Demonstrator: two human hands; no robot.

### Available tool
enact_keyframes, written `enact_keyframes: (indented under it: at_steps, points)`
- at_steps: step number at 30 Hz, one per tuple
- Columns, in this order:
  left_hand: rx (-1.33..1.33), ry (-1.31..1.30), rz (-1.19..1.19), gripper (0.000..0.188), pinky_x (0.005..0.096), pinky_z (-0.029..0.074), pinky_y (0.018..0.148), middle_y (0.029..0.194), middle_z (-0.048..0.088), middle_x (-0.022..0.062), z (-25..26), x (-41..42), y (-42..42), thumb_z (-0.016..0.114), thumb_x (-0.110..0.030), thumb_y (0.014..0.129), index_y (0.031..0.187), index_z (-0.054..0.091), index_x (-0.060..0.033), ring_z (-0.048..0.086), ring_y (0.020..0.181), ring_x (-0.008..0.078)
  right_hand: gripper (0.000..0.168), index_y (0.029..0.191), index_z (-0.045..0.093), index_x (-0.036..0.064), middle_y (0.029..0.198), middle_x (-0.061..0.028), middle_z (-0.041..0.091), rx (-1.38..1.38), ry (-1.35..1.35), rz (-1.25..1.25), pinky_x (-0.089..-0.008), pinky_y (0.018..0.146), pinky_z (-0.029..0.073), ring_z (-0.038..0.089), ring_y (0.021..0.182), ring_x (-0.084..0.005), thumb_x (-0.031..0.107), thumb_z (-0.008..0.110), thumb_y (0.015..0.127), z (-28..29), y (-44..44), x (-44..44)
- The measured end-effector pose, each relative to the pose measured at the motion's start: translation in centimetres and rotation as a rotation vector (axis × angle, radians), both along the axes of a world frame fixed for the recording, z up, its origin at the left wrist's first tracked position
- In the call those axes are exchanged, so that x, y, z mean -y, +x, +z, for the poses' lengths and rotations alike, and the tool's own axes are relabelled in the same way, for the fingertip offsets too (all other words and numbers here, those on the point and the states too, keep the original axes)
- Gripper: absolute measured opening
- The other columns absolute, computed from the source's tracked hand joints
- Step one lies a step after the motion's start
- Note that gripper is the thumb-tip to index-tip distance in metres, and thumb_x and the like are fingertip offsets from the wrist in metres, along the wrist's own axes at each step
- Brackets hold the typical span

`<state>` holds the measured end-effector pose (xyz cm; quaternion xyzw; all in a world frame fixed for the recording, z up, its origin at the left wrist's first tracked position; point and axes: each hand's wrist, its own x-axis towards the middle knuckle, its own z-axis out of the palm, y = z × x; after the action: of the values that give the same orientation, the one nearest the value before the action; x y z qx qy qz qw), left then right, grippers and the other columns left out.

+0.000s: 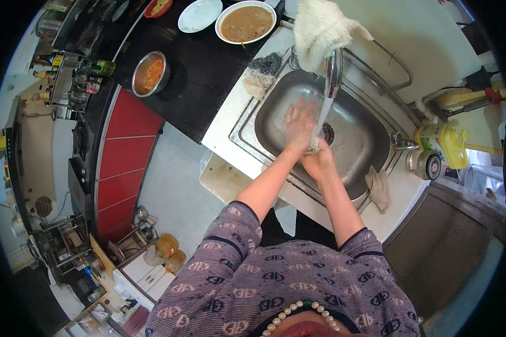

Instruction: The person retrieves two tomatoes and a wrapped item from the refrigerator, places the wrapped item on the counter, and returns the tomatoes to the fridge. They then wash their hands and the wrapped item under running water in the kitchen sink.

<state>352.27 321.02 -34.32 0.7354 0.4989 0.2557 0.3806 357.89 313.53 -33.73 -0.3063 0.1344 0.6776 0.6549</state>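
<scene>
Over the stainless steel sink basin [356,139], my left hand [299,124] is held out with its fingers spread and blurred. My right hand [319,160] meets it near the heel of the palm, and its fingertips are partly hidden there. A stream of water [324,113] runs from the chrome faucet [334,73] onto the place where the hands meet. Whitish splashing water covers that spot, so whether anything small lies between the hands is unclear. Just beyond my hands is the dark drain [327,134]. A cream towel [322,33] hangs over the top of the faucet.
Left of the sink lie a scrubbing pad [265,64] and a cloth [258,83]. A beige rag [378,189] and a glass jar [423,164] are on the right. The black counter holds a steel bowl [151,74] and an oval dish [246,22]. A bin [221,177] stands below.
</scene>
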Motion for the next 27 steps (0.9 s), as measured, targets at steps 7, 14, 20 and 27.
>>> enact_keyframes:
  at_steps: [7, 14, 20, 27]
  points:
    - [0.244, -0.094, -0.225, 0.043, 0.0475, 0.019, 0.112, 0.141, 0.042, 0.0169, 4.4, 6.7, 0.9, 0.051, -0.023, 0.087, 0.128, 0.054, -0.01, 0.03, 0.135, 0.0363, 0.054, 0.132, 0.045, 0.006, 0.129, -0.0125, 0.053, -0.12, 0.407, -0.298, -0.0464, 0.099, 0.041, 0.049, 0.119, -0.0319, 0.046, 0.042, 0.096, -3.1, 0.5, 0.8]
    - [-0.04, 0.32, -0.523, 0.043, 0.0502, 0.026, 0.109, 0.137, 0.047, 0.0134, 4.5, 0.5, -2.4, 0.057, -0.026, 0.084, 0.125, 0.055, -0.0117, 0.039, 0.129, 0.0363, 0.061, 0.133, 0.044, 0.005, 0.132, -0.0154, 0.051, -0.114, 0.014, 0.057, -0.0508, 0.106, 0.035, 0.047, 0.124, -0.0312, 0.052, 0.034, 0.097, 2.4, 3.8, 0.2]
    - [0.025, 0.38, -0.693, 0.039, 0.0514, 0.033, 0.101, 0.118, 0.056, 0.0127, 5.6, 1.9, -2.5, 0.063, -0.033, 0.081, 0.111, 0.059, -0.0092, 0.047, 0.117, 0.0362, 0.054, 0.108, 0.057, 0.006, 0.102, -0.0102, 0.063, 0.089, -0.158, 0.194, -0.0448, 0.084, 0.051, 0.061, 0.098, -0.026, 0.056, 0.046, 0.093, -0.1, 4.8, 0.1]
    - [0.25, 0.943, -0.544, 0.019, 0.0371, 0.044, 0.05, 0.077, 0.06, 0.0084, 3.9, 1.0, 0.2, 0.065, -0.008, 0.067, 0.086, 0.065, -0.0068, 0.058, 0.063, 0.0258, 0.041, 0.108, 0.057, 0.009, 0.101, -0.0076, 0.063, 0.439, 0.204, 0.196, -0.0409, 0.08, 0.051, 0.06, 0.093, -0.0249, 0.046, 0.046, 0.096, -6.5, 3.5, -0.4]
